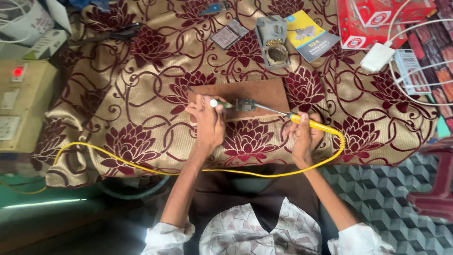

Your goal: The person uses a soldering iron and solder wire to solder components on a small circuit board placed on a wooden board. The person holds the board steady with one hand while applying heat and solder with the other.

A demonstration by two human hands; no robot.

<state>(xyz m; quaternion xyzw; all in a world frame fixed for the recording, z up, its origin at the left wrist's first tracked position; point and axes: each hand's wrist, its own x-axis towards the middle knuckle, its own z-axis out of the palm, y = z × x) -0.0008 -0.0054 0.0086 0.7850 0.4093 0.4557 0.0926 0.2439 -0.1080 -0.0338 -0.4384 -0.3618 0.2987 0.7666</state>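
The cloth [141, 94] is golden beige with dark maroon flowers and curling lines. The board [255, 92] is plain brown. The soldering iron [314, 125] and its cable [141, 163] are yellow. The box [373, 19] is red and white, the floor [377, 189] has grey cube pattern.

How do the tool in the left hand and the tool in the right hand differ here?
The left tool is short, with a white end and greenish shaft; the soldering iron is longer, yellow-handled, with a thin metal tip. The soldering iron trails a yellow cable; the left tool has none. Left hand and right hand both point their tools at the small part on the brown board.
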